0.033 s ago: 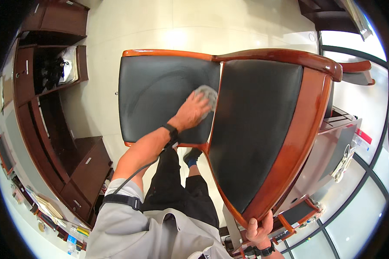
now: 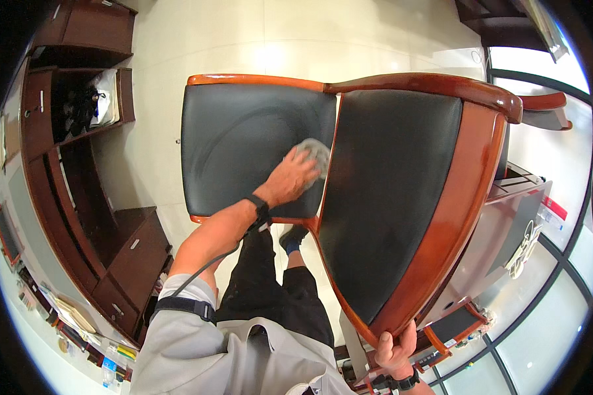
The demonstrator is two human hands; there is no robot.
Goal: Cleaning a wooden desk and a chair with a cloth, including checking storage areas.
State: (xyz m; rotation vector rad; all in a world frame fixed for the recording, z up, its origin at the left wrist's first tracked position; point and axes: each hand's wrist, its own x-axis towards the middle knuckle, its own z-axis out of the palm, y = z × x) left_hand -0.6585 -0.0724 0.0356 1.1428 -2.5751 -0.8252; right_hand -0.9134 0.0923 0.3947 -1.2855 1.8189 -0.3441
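Note:
My left hand (image 2: 288, 178) presses a crumpled grey cloth (image 2: 317, 157) onto the black padded seat (image 2: 244, 131) of a wooden chair, close to the gap beside the backrest. Curved smear marks show on the seat's dark surface. The chair's black backrest (image 2: 392, 178) has a glossy red-brown wooden frame (image 2: 445, 243) and rises to the right. At the lower right, my right hand (image 2: 397, 352) grips the near top corner of that frame, its thumb on the wood and its other fingers partly hidden.
Dark brown cabinets (image 2: 135, 247) stand along the left, one open shelf holding bags and papers (image 2: 105, 99). Beyond the chair lies a pale tiled floor (image 2: 211, 39). Another chair (image 2: 454, 326) is at the lower right, near a glass partition (image 2: 534, 342).
My left hand and the cloth have slid slightly toward me along the seat's right side. My right hand and the chair stay in place.

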